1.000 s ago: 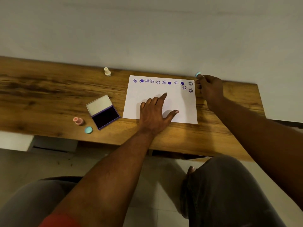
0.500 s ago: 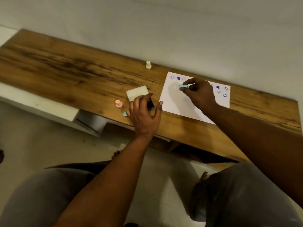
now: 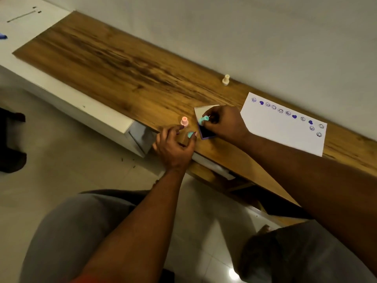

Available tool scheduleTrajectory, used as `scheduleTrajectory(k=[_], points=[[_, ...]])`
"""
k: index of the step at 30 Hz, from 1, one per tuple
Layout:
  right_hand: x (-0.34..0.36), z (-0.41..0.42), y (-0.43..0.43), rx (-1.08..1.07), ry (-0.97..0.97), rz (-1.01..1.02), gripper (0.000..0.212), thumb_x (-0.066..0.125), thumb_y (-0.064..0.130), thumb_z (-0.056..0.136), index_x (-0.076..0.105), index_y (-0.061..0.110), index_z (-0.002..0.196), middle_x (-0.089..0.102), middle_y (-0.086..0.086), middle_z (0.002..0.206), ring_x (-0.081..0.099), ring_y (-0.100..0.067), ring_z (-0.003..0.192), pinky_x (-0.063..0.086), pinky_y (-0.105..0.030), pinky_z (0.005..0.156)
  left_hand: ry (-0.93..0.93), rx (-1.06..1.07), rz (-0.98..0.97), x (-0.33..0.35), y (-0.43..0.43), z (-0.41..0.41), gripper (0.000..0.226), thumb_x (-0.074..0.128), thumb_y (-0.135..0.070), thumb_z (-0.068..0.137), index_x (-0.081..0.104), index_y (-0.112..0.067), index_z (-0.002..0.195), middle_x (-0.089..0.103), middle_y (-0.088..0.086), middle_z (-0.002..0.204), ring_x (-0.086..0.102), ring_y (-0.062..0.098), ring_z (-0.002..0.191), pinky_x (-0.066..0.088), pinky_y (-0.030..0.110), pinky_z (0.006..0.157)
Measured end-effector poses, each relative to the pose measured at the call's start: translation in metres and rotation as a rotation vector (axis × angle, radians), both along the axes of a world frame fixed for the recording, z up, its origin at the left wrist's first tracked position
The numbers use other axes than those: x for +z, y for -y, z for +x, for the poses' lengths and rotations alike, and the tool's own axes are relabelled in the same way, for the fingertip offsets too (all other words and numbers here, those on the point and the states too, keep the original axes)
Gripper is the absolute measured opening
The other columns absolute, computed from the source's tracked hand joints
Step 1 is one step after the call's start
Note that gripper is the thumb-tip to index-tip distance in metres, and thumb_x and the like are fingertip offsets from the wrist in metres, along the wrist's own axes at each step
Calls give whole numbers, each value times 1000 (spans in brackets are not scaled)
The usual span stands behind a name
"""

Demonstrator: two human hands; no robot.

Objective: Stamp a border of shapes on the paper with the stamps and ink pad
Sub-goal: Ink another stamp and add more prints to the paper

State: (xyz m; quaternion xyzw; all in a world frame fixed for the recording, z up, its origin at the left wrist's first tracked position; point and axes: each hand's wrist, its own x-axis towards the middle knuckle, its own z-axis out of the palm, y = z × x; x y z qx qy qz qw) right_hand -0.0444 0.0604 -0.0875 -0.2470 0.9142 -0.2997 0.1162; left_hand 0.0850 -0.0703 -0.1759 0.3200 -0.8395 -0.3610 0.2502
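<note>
Wooden desk (image 3: 126, 64) along wall, carrying all task items. White paper (image 3: 281, 129) flat on desk, well to right of right-hand grip; stamped row of purple faces and hearts (image 3: 285, 113) along far edge, turning down right edge. Ink pad (image 3: 204, 131) open, lid (image 3: 201, 112) raised, directly beneath right hand (image 3: 226, 123). Right hand closed, pinching teal stamp (image 3: 203, 120) at fingertips, stamp tilted down toward dark pad; contact with pad not discernible. Left hand (image 3: 173, 144) just left of pad, fingers loosely spread, fingertip touching second teal stamp (image 3: 191, 134) on desk; not clearly gripped. Pink stamp (image 3: 184, 121) upright just beyond left fingertips. Cream stamp (image 3: 226, 79) upright near wall, well beyond both grips.
</note>
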Motion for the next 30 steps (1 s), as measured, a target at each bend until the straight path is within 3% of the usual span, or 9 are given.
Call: scheduleTrajectory(k=[5,9,15,23,30], points=[[-5,11,10,131,-53,54,37,77,42,87,76,18,114,76,3,101,65,-5,81,47,-13,67,19,-16,-75,-11,-3,3,50,76,-57,80,79,-20,113,66,7,118,55,32,116,41,44,95],[-8,19,20,145,-63,62,35,79,46,82,76,19,104,73,6,90,65,-7,77,56,-25,71,7,1,-81,-10,-2,3,41,76,-49,80,79,-21,109,66,6,114,55,30,112,37,40,91],[-15,27,22,109,-40,84,37,79,45,82,75,18,107,75,3,95,67,-10,84,58,-30,80,26,17,-17,-8,-5,3,39,85,-44,77,79,-23,109,67,4,117,55,30,114,39,42,92],[-19,22,22,90,-42,94,40,78,50,82,75,19,107,74,5,94,62,-7,76,51,-22,72,40,14,-41,-9,-4,3,39,75,-57,79,78,-28,105,66,0,117,55,28,114,39,42,91],[-21,20,25,100,-61,125,41,77,55,80,75,21,104,73,6,91,61,-3,72,56,-25,73,43,16,-49,-12,-4,1,40,71,-60,80,79,-29,105,65,-1,118,55,27,113,39,41,91]])
